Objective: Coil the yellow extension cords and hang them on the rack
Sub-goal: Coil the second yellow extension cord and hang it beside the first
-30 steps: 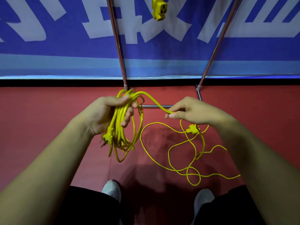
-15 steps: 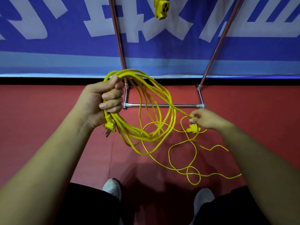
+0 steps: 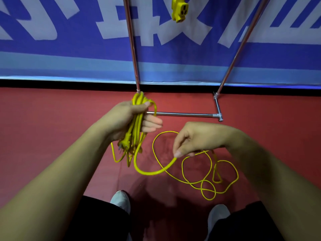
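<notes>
1. While L hand [image 3: 128,119] grips the coil [image 3: 137,122] w/ fingers curled round the bunched loops, R hand [image 3: 196,138] pinches the cord [image 3: 156,172] btwn thumb & fingertip, other fingers curled in.
2. Coil: several yellow loops squeezed tight in L fist. Tops stick out above the thumb, bottoms hang below the heel of the hand.
3. Plug [image 3: 125,142] hangs w/ the coil just under L palm, prongs pointing down-left.
4. Cord leaves the coil's bottom, sags in a slack U btwn the hands, then rises to R fingertips.
5. Past R hand, the rest of the cord lies on the floor [image 3: 52,119] in loose overlapping loops, below & right of R hand. One thin loop arcs up btwn the hands, toward L fingers.
6. Rack [image 3: 182,114]: chrome base bar on the floor just beyond L fingers, running right to a corner joint above R hand; 2 uprights go up out of frame. Coil top overlaps the foot of the left upright; can't tell if touching.
7. Socket [image 3: 179,9]: yellow, hangs btwn the uprights, well above both hands.
8. Banner [image 3: 52,58]: blue w/ white characters, behind the rack.
9. Shoes [image 3: 120,200]: white, one below each hand, near bottom edge.
</notes>
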The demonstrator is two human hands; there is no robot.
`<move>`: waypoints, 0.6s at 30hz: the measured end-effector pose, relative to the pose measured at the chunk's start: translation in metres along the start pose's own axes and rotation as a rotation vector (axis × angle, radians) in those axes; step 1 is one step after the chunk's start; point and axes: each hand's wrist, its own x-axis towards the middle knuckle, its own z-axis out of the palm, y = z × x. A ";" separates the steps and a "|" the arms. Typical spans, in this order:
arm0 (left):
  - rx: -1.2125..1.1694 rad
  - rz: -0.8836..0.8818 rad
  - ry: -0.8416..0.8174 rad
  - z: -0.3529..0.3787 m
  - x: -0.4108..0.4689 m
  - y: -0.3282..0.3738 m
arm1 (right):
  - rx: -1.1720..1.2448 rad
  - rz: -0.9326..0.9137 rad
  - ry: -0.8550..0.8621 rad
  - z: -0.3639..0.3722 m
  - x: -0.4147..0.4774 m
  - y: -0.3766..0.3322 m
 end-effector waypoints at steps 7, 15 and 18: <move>-0.063 -0.131 -0.211 0.009 -0.006 -0.006 | 0.656 -0.236 0.473 -0.013 -0.001 0.008; -0.024 0.025 -0.128 0.019 -0.005 -0.006 | 0.427 -0.082 0.493 -0.024 -0.013 0.026; -0.024 0.048 -0.058 0.026 0.002 -0.016 | 0.456 -0.086 0.316 -0.018 -0.014 0.016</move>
